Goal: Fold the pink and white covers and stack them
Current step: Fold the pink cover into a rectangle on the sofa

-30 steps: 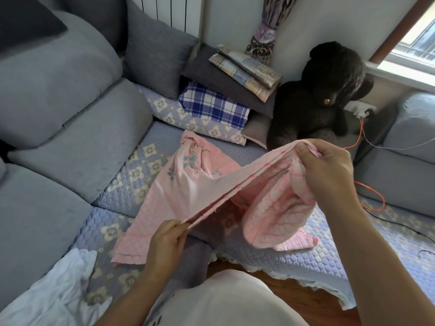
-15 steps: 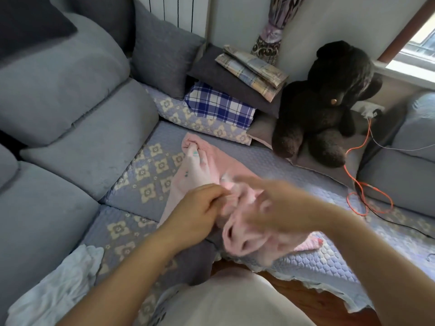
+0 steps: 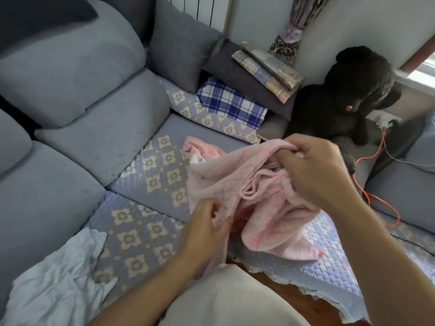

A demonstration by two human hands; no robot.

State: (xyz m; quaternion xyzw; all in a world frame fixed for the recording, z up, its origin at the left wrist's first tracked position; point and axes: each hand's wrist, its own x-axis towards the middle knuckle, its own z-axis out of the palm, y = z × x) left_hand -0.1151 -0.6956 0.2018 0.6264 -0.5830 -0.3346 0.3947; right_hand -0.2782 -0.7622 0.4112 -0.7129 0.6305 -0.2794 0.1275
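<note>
Behind pink cover point(image 3: 237, 184), black plush dog point(image 3: 348, 95)

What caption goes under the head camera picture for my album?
Both hands, left hand and right hand, gather a bunched pink cover over the sofa; the white cover lies crumpled nearby.

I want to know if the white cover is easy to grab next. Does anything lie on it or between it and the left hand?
Nothing visible does. The white cover lies crumpled and uncovered on the quilted sofa pad, left of the left hand, which now holds the pink cover. Only bare pad separates them.
</note>
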